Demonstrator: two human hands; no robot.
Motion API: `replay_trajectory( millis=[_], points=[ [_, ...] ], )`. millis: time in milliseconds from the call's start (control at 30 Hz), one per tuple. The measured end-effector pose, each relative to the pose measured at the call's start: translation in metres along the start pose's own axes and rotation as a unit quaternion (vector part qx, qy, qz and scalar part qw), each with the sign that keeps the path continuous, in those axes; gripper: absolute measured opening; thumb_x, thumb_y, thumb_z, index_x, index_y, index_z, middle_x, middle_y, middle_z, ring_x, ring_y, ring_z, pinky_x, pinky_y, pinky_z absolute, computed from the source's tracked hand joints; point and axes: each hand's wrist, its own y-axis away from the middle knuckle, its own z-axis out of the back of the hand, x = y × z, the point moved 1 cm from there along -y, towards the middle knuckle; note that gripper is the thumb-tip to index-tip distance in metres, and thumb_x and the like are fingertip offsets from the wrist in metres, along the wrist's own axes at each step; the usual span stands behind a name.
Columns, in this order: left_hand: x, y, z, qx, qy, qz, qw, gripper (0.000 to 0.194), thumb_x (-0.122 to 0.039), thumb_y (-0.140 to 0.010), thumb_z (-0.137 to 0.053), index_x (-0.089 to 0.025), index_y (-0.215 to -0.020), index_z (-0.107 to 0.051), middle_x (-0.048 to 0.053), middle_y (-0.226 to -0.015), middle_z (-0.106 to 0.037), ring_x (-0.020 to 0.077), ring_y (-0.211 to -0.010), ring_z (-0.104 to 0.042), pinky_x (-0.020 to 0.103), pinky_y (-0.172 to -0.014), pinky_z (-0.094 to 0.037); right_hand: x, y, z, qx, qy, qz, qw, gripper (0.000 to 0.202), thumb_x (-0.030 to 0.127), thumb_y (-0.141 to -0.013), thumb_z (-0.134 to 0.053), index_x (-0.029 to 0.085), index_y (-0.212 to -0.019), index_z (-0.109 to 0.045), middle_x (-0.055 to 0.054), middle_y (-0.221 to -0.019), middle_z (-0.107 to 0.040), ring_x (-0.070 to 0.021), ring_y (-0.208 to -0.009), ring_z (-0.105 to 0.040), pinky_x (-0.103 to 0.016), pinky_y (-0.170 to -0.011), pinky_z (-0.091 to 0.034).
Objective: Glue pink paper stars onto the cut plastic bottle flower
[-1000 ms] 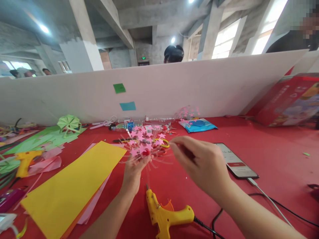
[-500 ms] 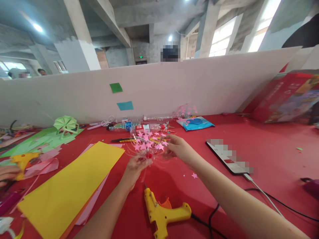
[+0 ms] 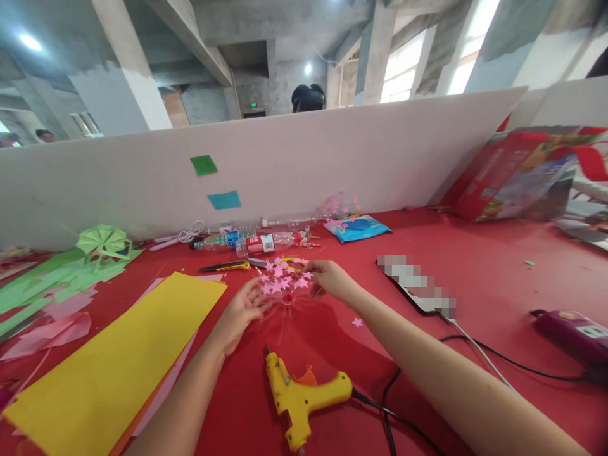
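Note:
A clear plastic piece with pink stars [image 3: 284,278], which looks like a bottle cut into thin strips, sits on the red table in front of me. Its round mouth shows red at the near side. My left hand [image 3: 241,310] is at its left edge, fingers spread and the thumb apart. At the right edge my right hand [image 3: 330,278] has its fingers bent in against an outer star strip; the fingertips are partly hidden. Nearer to me lies a yellow hot glue gun [image 3: 304,402], its nozzle pointing away. One loose pink star [image 3: 357,323] rests right of it.
Yellow paper sheets [image 3: 128,348] lie left, green paper [image 3: 52,278] beyond. A utility knife [image 3: 228,266], a red-labelled bottle [image 3: 261,244], a blue wipes pack [image 3: 358,228] and a second starred piece [image 3: 339,206] line the white partition [image 3: 294,164]. A phone [image 3: 413,285] with its cable lies right.
The starred piece has come down to the table from a slightly raised, tilted pose. My left hand has slid from under its mouth to its left side, fingers opening. The view has turned right.

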Motion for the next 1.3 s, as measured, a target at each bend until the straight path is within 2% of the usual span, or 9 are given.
replay_trajectory(
  millis=[133, 233, 300, 400, 533, 800, 1033, 1167, 1300],
  points=[
    [-0.005, 0.003, -0.001, -0.016, -0.025, -0.007, 1.000, 0.065, 0.002, -0.050, -0.057, -0.023, -0.110, -0.062, 0.007, -0.114, -0.065, 0.0210, -0.100, -0.065, 0.034, -0.086, -0.051, 0.001, -0.003, 0.007, -0.007, 0.092, 0.020, 0.996, 0.023, 0.007, -0.082, -0.048, 0.013, -0.098, -0.063, 0.002, -0.056, -0.063, -0.0097, -0.043, -0.062, -0.016, -0.047, -0.047],
    [-0.007, 0.004, -0.001, -0.016, -0.038, -0.017, 0.999, 0.061, 0.000, -0.049, -0.057, -0.022, -0.106, -0.062, 0.007, -0.116, -0.065, 0.0216, -0.102, -0.064, 0.033, -0.084, -0.051, 0.005, 0.001, 0.018, -0.038, 0.175, 0.045, 0.983, 0.023, 0.016, -0.084, -0.051, 0.015, -0.104, -0.062, -0.002, -0.080, -0.071, -0.0081, -0.046, -0.061, -0.017, -0.050, -0.045],
    [-0.008, 0.003, -0.002, -0.012, -0.046, -0.023, 0.999, 0.059, -0.001, -0.049, -0.057, -0.021, -0.104, -0.062, 0.007, -0.114, -0.066, 0.0220, -0.101, -0.064, 0.032, -0.083, -0.052, 0.009, 0.009, 0.029, -0.078, 0.235, 0.063, 0.967, 0.027, 0.024, -0.087, -0.051, 0.016, -0.111, -0.059, -0.006, -0.100, -0.070, -0.0092, -0.056, -0.064, -0.019, -0.058, -0.045],
    [-0.009, 0.001, -0.001, -0.030, -0.058, -0.037, 0.997, 0.054, -0.004, -0.047, -0.057, -0.018, -0.098, -0.063, 0.008, -0.104, -0.069, 0.0218, -0.095, -0.065, 0.033, -0.080, -0.052, 0.011, 0.029, 0.046, -0.116, 0.334, 0.073, 0.933, 0.026, 0.022, -0.088, -0.048, 0.016, -0.110, -0.061, -0.009, -0.108, -0.068, -0.0164, -0.085, -0.066, -0.023, -0.070, -0.043],
    [-0.008, -0.003, 0.004, -0.085, -0.062, -0.072, 0.992, 0.049, -0.005, -0.045, -0.053, -0.017, -0.092, -0.062, 0.008, -0.094, -0.069, 0.0199, -0.084, -0.066, 0.033, -0.074, -0.053, -0.006, 0.059, 0.054, -0.035, 0.452, 0.052, 0.890, 0.013, 0.015, -0.079, -0.056, 0.015, -0.081, -0.070, -0.009, -0.079, -0.070, -0.0226, -0.077, -0.067, -0.026, -0.062, -0.040],
    [-0.024, 0.000, 0.011, -0.238, -0.064, -0.266, 0.932, 0.040, -0.007, -0.052, -0.054, -0.022, -0.089, -0.055, 0.001, -0.100, -0.058, 0.0123, -0.086, -0.060, 0.022, -0.069, -0.048, -0.043, 0.082, 0.042, 0.022, 0.548, 0.070, 0.833, 0.017, 0.011, -0.086, -0.051, 0.013, -0.089, -0.068, -0.012, -0.095, -0.067, -0.0217, -0.089, -0.067, -0.025, -0.065, -0.042],
    [-0.033, 0.023, -0.006, -0.199, -0.137, -0.390, 0.889, 0.029, -0.010, -0.069, -0.061, -0.021, -0.095, -0.058, 0.002, -0.097, -0.062, 0.0115, -0.080, -0.060, 0.022, -0.067, -0.050, -0.044, 0.082, 0.043, 0.023, 0.559, 0.099, 0.823, 0.020, 0.012, -0.090, -0.048, 0.014, -0.090, -0.068, -0.010, -0.094, -0.067, -0.0196, -0.089, -0.066, -0.025, -0.065, -0.043],
    [-0.031, 0.036, -0.016, -0.172, -0.219, -0.409, 0.869, 0.023, -0.010, -0.076, -0.057, -0.020, -0.097, -0.060, 0.002, -0.094, -0.063, 0.0118, -0.077, -0.061, 0.023, -0.066, -0.052, -0.037, 0.089, 0.038, 0.028, 0.569, 0.117, 0.813, 0.020, 0.014, -0.089, -0.051, 0.014, -0.088, -0.070, -0.013, -0.093, -0.068, -0.0211, -0.086, -0.067, -0.026, -0.063, -0.044],
    [-0.042, 0.044, -0.022, -0.145, -0.267, -0.417, 0.857, 0.020, -0.012, -0.080, -0.054, -0.020, -0.097, -0.060, 0.003, -0.092, -0.063, 0.0124, -0.077, -0.061, 0.024, -0.068, -0.052, -0.034, 0.092, 0.029, 0.024, 0.583, 0.126, 0.802, 0.021, 0.002, -0.082, -0.054, 0.012, -0.081, -0.072, -0.015, -0.085, -0.070, -0.0226, -0.078, -0.068, -0.026, -0.059, -0.043]
  ],
)
